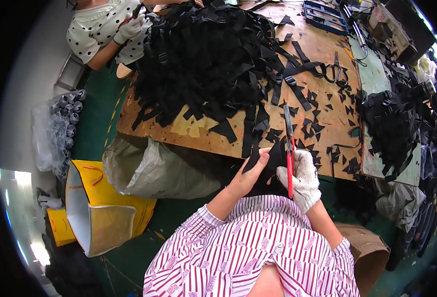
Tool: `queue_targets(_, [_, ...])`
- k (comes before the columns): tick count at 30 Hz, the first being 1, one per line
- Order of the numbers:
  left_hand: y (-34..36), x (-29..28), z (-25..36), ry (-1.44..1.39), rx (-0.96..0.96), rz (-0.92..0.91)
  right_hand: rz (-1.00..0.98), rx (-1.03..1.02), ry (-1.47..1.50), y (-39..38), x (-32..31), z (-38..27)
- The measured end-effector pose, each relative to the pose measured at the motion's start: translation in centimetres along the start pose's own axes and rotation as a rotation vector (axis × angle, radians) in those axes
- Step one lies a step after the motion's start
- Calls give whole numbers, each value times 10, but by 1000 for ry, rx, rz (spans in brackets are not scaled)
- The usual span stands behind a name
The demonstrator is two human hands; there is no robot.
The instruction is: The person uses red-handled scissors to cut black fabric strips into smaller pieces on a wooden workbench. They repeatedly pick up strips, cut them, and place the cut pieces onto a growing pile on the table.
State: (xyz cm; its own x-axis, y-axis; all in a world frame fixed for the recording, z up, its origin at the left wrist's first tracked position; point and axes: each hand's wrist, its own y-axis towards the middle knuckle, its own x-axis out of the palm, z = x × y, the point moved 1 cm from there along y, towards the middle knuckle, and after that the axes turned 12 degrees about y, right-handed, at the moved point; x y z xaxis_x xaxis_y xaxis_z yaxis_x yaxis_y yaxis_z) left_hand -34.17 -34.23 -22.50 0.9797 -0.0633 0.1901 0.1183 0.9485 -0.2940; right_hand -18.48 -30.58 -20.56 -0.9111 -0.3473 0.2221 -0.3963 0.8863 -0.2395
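Observation:
My left hand (248,179), bare, is closed on a black fabric strap piece (250,159) at the table's near edge. The strap runs up from my fingers toward a big heap of black straps (203,59). My right hand (303,180) wears a white knit glove and grips red-handled scissors (290,166). They are seen edge-on, with the grey blade pointing away from me over the table. More black fabric (277,157) hangs between my two hands, just left of the scissors. How far the blades are apart I cannot make out.
Small black offcuts (313,123) lie scattered on the wooden table (193,127). Black-handled scissors (336,74) and a blue tray (326,17) lie farther back. Across the heap, a person's gloved hand (129,30) holds a red-handled tool. A yellow bin (99,180) and a grey sack (164,171) stand left.

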Motion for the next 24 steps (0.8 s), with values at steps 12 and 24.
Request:
queue_targets(12, [4, -7, -11, 537, 454, -148, -42, 54, -39, -9, 9, -6])
queue_targets(24, [-27, -117, 75, 1128, 593, 412, 264, 111, 41, -7, -6, -7])
